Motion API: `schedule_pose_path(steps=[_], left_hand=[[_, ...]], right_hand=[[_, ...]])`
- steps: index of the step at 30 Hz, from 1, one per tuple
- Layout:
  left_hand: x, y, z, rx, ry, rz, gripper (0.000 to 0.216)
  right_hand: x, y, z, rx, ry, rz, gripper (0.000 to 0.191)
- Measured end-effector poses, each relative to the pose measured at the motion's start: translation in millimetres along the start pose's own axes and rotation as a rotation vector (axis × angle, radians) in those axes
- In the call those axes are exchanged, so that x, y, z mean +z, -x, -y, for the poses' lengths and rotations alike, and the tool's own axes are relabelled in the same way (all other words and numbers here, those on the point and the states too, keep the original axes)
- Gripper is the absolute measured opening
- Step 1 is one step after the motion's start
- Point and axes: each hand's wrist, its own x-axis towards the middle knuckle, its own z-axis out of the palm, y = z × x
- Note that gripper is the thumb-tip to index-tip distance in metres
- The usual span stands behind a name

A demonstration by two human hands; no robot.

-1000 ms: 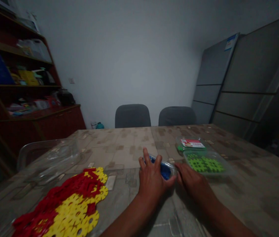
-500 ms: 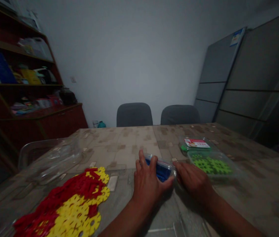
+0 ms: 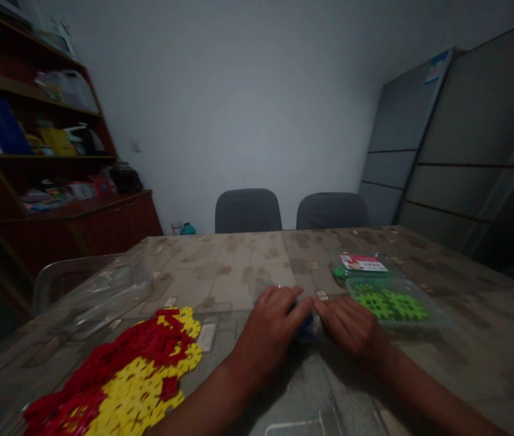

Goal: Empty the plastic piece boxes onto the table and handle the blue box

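Observation:
A small clear plastic bag (image 3: 306,332) with blue contents lies at the middle of the table, mostly covered by my hands. My left hand (image 3: 270,324) is over it, fingers curled down around it and thumb along its near side. At the bag's right end, my right hand (image 3: 352,327) has its fingertips pinched together on the edge, close to the left thumb. What the blue contents are is hidden. To the left lies a heap of red pieces (image 3: 134,345) and yellow notched discs (image 3: 136,387).
Right of my hands, a clear tray (image 3: 436,321) holds green notched pieces (image 3: 391,304). Behind it stands a clear box with a red and white label (image 3: 363,263). Empty clear plastic containers (image 3: 97,287) are at the left. Two grey chairs (image 3: 248,212) stand beyond the table.
My left hand has rolled over the bag, its raised fingers now folded down, covering most of the blue. My right hand stays at the bag's right end.

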Motion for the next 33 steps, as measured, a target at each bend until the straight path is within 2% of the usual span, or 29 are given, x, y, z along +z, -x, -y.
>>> schedule_pose_path(steps=[2, 4, 9, 12, 15, 18, 21, 23, 25, 28, 33], left_hand=[[0.1, -1.9, 5.5, 0.195, 0.016, -0.047, 0.021], [0.3, -5.9, 10.2, 0.293, -0.043, -0.103, 0.019], [-0.8, -17.7, 20.6, 0.401, -0.206, -0.096, 0.027], [-1.0, -21.2, 25.8, 0.455, -0.223, -0.084, 0.027], [0.3, -22.5, 25.6, 0.449, -0.197, -0.080, 0.025], [3.5, -20.3, 22.7, 0.374, -0.169, -0.082, 0.022], [6.8, -9.7, 29.3, 0.305, 0.023, -0.039, 0.020], [6.7, 2.3, 41.4, 0.281, 0.206, -0.010, 0.025], [3.4, 16.0, 55.9, 0.248, 0.289, -0.018, 0.024], [-6.3, 34.2, 71.5, 0.165, 0.265, -0.052, 0.015], [-18.8, 49.8, 71.6, 0.337, 0.071, -0.076, 0.019]], right_hand=[[-0.3, -0.5, 1.3, 0.017, 0.001, 0.004, 0.023], [-0.4, -2.6, 2.1, 0.032, 0.006, -0.002, 0.020], [3.3, -11.4, 3.6, 0.045, 0.000, -0.041, 0.019], [6.9, -15.7, 3.5, 0.056, -0.007, -0.054, 0.018], [8.9, -16.9, 1.4, 0.060, -0.017, -0.050, 0.019], [6.3, -12.8, -1.4, 0.078, -0.033, -0.029, 0.018], [-1.6, -2.1, -1.7, 0.052, -0.080, -0.001, 0.020], [-7.7, 6.6, 0.8, 0.034, -0.109, 0.023, 0.022], [-11.9, 12.8, 5.5, 0.034, -0.124, 0.043, 0.022], [-13.8, 12.5, 14.9, 0.085, -0.158, 0.048, 0.019], [-12.9, -1.7, 30.2, 0.133, -0.221, 0.038, 0.016]])
